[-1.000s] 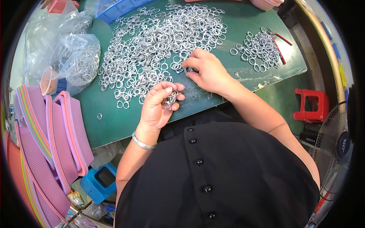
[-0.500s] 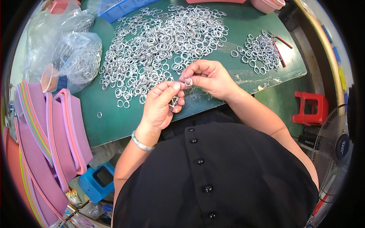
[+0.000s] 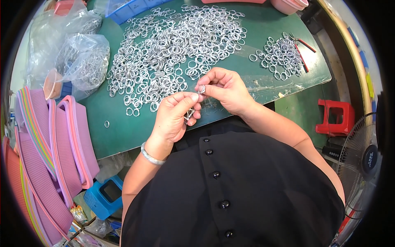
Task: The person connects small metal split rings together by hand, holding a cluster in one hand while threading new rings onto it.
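A small silver metal ring (image 3: pixel 202 89) is pinched between the thumb and forefinger of my right hand (image 3: pixel 227 89), just over the table's near edge. My left hand (image 3: pixel 172 116) is closed, its thumb and forefinger tips meeting close beside that ring. Several small silver metal pieces (image 3: pixel 189 115) are tucked under its curled fingers; their exact shape is hidden. Ahead of both hands spreads a wide heap of silver metal rings (image 3: pixel 173 45). A smaller pile of rings (image 3: pixel 282 56) lies to the right, beside red-handled pliers (image 3: pixel 303 57).
On the left of the green table (image 3: pixel 135 133) are clear plastic bags (image 3: pixel 88 61) of metal parts and a stack of purple baskets (image 3: pixel 74 144). A blue tray (image 3: pixel 133 11) stands at the back. A red stool (image 3: pixel 335 117) and a fan (image 3: pixel 362 160) are on the right.
The ring between my right fingertips has turned, showing more edge-on. My right hand has shifted slightly left, and my left hand slightly down.
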Demonstrator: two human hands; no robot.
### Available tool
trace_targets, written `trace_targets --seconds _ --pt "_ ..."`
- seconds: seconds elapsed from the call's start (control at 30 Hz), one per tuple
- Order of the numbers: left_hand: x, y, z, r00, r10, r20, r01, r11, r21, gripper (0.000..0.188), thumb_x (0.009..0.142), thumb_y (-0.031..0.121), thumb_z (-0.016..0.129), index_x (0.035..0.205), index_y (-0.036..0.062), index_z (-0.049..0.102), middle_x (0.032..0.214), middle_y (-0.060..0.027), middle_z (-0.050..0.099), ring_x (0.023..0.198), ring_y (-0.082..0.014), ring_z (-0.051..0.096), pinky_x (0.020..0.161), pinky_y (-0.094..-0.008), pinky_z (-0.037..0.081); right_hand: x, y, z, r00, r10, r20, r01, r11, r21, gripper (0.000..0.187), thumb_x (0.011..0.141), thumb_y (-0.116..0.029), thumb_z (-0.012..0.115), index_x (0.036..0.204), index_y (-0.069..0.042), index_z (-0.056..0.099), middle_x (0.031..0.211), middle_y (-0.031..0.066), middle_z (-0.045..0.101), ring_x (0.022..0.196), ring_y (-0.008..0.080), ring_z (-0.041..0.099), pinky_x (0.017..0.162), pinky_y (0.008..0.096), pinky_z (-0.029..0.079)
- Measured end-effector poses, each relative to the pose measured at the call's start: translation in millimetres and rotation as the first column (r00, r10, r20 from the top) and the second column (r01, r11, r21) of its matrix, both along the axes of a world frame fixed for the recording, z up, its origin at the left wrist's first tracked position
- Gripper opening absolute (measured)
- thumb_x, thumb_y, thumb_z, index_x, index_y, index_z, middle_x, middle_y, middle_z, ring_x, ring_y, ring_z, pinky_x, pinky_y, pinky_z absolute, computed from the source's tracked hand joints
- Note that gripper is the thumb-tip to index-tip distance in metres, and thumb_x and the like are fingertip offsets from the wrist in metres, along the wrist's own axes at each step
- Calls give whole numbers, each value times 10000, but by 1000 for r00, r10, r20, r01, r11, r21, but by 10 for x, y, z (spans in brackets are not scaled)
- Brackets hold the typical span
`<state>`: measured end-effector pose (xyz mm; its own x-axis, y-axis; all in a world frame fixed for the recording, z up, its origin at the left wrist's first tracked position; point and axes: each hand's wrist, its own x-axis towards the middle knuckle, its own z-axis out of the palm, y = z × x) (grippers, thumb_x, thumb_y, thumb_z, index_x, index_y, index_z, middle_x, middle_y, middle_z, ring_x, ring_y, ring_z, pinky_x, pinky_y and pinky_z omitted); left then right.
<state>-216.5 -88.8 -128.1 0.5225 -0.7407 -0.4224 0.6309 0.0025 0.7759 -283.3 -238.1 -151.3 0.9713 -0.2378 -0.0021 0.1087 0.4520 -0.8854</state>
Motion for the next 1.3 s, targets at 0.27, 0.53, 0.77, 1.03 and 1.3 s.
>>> trace_targets --seconds 0.27,0.53,0.77,1.03,1.3 --pt "11 26 -34 997 69 38 -66 995 -73 153 827 120 536 875 -14 593 673 -45 556 549 -109 518 424 -177 368 -15 -14 -51 999 0 -52 0 1000 -3 53 777 -1 573 824 3 549 797 85 606 693 116 579 631 232 481" --pt "-1 40 -13 995 81 62 -76 993 -89 144 829 120 534 847 -9 596 674 -49 557 546 -117 518 428 -187 374 -30 24 -56 999 -31 -10 30 999 -42 40 784 17 550 824 10 549 819 82 603 699 114 571 641 235 480" --pt "-57 19 -40 996 81 34 -80 997 -25 112 810 125 580 824 15 596 671 -20 556 545 -86 506 425 -174 363 -54 73 -29 869 -151 471 472 536 -700 102 706 68 565 776 -1 540 803 87 587 719 174 588 628 257 467" --pt "-35 24 -134 992 119 35 -115 989 -93 88 804 74 575 863 11 592 692 -22 560 558 -86 507 431 -177 364 -63 38 -70 923 -91 374 304 767 -564 108 732 57 554 824 2 560 820 68 583 750 127 569 658 235 456" --pt "-41 17 -140 988 123 88 -116 990 -82 93 799 60 565 876 16 594 691 -31 568 564 -93 513 441 -177 366 -83 28 -34 991 -23 132 59 960 -273 90 769 2 567 859 3 572 827 27 581 747 73 542 665 211 448"
